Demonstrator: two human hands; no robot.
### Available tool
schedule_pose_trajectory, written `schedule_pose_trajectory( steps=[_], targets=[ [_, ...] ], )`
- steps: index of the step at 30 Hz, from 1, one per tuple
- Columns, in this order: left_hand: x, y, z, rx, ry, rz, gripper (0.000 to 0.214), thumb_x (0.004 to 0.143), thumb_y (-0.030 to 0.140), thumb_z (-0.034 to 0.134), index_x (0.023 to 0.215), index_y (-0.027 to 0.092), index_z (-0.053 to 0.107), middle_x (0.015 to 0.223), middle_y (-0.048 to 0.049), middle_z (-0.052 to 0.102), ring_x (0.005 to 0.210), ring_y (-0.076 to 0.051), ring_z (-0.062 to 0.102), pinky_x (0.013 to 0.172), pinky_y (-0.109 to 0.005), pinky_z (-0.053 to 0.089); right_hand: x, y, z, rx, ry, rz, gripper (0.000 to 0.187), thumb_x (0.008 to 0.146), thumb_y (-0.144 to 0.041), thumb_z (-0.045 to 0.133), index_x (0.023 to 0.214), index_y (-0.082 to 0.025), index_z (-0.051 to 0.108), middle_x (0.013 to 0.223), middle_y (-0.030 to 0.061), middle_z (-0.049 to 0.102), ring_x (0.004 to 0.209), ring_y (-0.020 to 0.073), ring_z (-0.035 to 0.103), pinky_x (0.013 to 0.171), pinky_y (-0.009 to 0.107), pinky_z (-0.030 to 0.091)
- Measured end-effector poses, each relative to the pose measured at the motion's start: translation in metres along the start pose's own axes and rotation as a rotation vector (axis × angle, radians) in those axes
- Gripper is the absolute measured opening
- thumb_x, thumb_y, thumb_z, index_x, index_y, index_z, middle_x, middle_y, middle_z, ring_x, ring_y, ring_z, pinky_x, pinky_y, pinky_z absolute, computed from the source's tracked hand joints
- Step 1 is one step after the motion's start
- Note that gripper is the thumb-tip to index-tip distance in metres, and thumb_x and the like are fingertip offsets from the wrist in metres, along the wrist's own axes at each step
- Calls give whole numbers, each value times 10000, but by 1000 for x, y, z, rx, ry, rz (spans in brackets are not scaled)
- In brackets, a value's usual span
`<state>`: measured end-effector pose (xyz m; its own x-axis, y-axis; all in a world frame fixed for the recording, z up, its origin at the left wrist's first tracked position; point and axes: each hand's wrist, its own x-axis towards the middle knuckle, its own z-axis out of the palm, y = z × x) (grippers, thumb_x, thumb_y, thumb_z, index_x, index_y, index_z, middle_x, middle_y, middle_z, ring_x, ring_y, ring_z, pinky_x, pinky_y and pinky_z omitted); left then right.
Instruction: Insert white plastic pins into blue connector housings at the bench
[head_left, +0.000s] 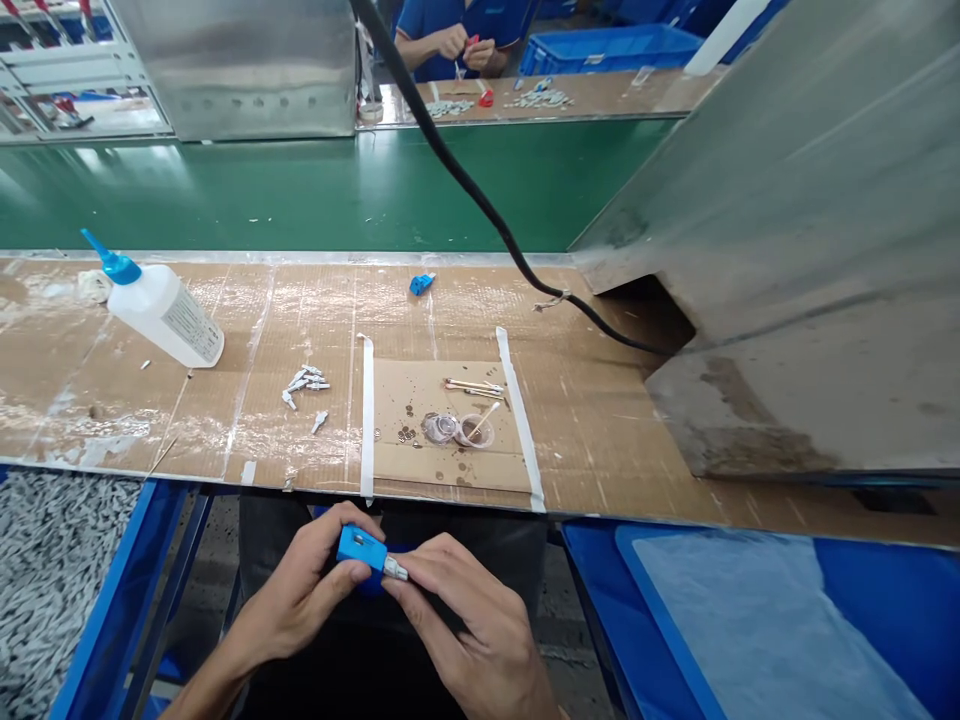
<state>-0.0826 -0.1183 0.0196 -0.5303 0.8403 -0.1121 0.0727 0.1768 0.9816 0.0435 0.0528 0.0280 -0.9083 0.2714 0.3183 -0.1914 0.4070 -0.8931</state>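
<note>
Between thumb and fingers, my left hand point(307, 580) grips a small blue plastic block point(361, 548) with a slot in its upper face. A small light-grey plastic piece point(395, 568) sticks out of the block's right end, and my right hand point(469, 620) pinches it there. Both hands are over my lap, just below the table's front edge. Left of centre on the table lies a little pile of similar grey pieces point(306, 380), with a single grey piece point(320, 421) apart from it. Another blue block point(421, 284) rests farther back.
A white bottle with a blue nozzle point(169, 315) stands at left. Taped cardboard point(412, 470) carries small cups point(474, 432) and cotton swabs point(474, 387). A bin of grey pieces point(60, 570) is lower left. A black cable point(480, 195) hangs ahead; a metal housing point(795, 300) rises right. A co-worker's hands point(465, 48) work opposite.
</note>
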Motion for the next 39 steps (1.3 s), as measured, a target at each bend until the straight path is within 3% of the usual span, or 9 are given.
schedule_pose_trajectory(
  steps=[3, 6, 13, 18, 26, 30, 35, 39],
  targets=[
    [-3, 2, -1, 32, -76, -49, 187, 1036, 359, 499, 1141, 257, 617, 1023, -36, 625, 901, -196, 568, 827, -281, 428, -1, -1, -1, -1, -106, 69, 97, 989, -98, 596, 1005, -175, 652, 839, 29, 654, 759, 156, 570, 659, 297, 528],
    [-2, 4, 2, 49, -70, -6, 225, 1039, 385, 467, 1096, 223, 613, 970, -48, 618, 868, -208, 551, 812, -302, 414, -2, -2, 2, -29, -217, 35, 151, 1022, -74, 491, 987, -153, 615, 849, 54, 623, 776, 172, 529, 685, 322, 514],
    [1, -8, 30, 103, 341, 90, 339, 1060, 308, 371, 791, 210, 552, 682, 10, 525, 615, -153, 481, 617, -287, 377, -11, -4, 23, -297, -99, -164, 111, 980, -25, 526, 969, -109, 598, 744, 66, 571, 686, 178, 437, 577, 330, 421],
    [-5, -12, 37, 125, 452, 187, 335, 1044, 264, 357, 773, 213, 549, 619, 30, 483, 546, -139, 441, 543, -281, 353, -18, -9, 35, -305, -8, -171, 102, 957, -4, 530, 959, -73, 604, 724, 81, 555, 669, 181, 424, 570, 345, 387],
    [-14, -14, 39, 159, 445, 164, 329, 1021, 228, 369, 750, 213, 555, 603, 29, 499, 532, -135, 470, 537, -278, 392, -25, -7, 44, -155, 2, -146, 219, 979, 0, 443, 828, -137, 524, 692, 58, 486, 665, 171, 410, 561, 330, 350],
    [-16, -16, 40, 203, 496, 154, 324, 1020, 239, 388, 765, 210, 585, 632, 27, 548, 562, -133, 493, 636, -286, 434, -27, -8, 46, -275, 15, -152, 160, 973, -1, 471, 900, -94, 577, 713, 74, 528, 663, 175, 409, 578, 347, 357],
    [-6, -17, 38, -103, 453, 28, 389, 1037, 334, 379, 707, 209, 542, 595, 28, 472, 547, -140, 418, 536, -283, 354, -15, -8, 41, -271, -45, -175, 211, 997, -50, 511, 802, -119, 555, 697, 58, 518, 662, 166, 407, 569, 339, 364],
    [-1, -18, 36, -153, 480, -5, 412, 1039, 375, 400, 699, 200, 554, 611, 20, 488, 572, -143, 416, 572, -286, 365, -8, -7, 39, -255, -49, -171, 219, 1000, -59, 514, 794, -127, 547, 709, 52, 538, 672, 163, 410, 585, 339, 383]
  ],
)
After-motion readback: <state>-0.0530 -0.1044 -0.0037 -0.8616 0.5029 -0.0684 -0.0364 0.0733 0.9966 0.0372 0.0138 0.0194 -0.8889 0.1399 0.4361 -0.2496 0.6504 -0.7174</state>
